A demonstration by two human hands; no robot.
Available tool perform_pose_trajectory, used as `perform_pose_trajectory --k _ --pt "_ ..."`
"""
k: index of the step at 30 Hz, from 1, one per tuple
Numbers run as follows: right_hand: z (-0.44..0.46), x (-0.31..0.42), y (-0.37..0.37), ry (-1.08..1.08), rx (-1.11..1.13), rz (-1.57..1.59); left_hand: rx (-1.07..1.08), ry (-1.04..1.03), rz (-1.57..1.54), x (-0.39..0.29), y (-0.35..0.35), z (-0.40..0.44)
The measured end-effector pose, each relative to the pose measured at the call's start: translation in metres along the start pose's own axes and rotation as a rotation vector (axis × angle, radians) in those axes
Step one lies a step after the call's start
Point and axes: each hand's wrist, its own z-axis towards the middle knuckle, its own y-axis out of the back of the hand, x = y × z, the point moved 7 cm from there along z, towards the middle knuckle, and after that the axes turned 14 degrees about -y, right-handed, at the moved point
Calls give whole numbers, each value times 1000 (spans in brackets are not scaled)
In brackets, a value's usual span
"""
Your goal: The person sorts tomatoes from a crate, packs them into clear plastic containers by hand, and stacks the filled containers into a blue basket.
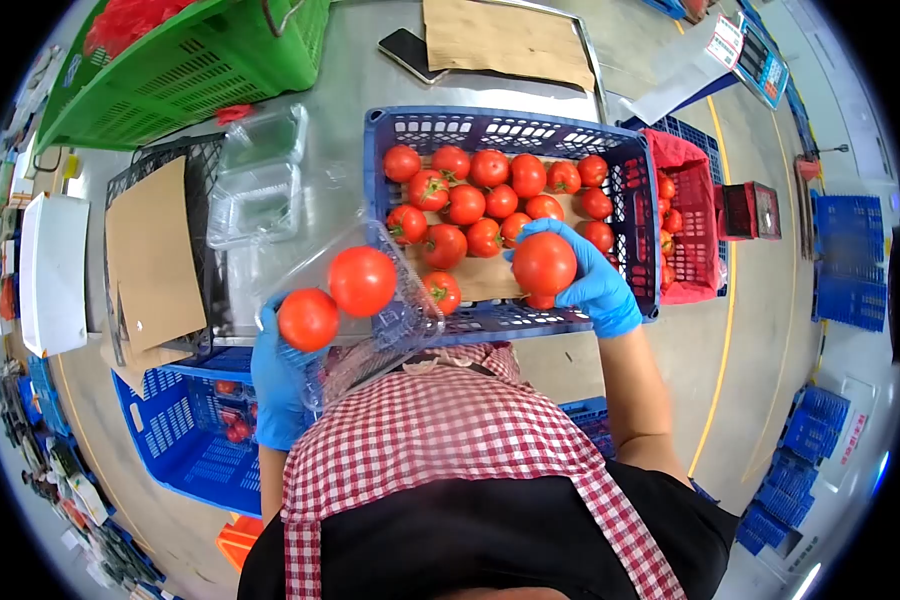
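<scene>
My left hand, in a blue glove, is closed on the edge of a clear plastic clamshell box. Two red tomatoes sit in that box, side by side, and its lid stands open. My right hand, gloved in blue too, grips a single large tomato above the near right part of a dark blue crate. Inside the crate, many loose tomatoes lie on a cardboard lining, some with green stems.
Empty clear boxes are on the metal table, left of the crate. A green crate, a phone and cardboard lie beyond. A red-lined crate of tomatoes stands right; a blue crate with packed boxes sits low left.
</scene>
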Motion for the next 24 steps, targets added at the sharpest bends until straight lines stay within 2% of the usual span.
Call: perform_pose_trajectory --k 2,4,5,7,8,18,21,24 --pt "4 3 -30 4 18 -6 122 -48 40 2 -4 2" --pt "9 2 -65 -4 28 34 61 -37 14 5 -3 4" --pt "14 2 -83 -8 155 16 58 -33 31 8 0 4" --pt "25 1 -101 149 148 -364 74 -18 61 13 2 6" --pt "29 1 -111 151 147 -411 99 -34 66 12 -1 6" --pt "39 -8 -125 118 134 -483 154 15 9 26 1 5" --pt "39 -15 -128 50 156 -303 149 25 27 25 -1 4" --pt "38 -23 -133 4 23 -430 164 45 12 30 -1 8"
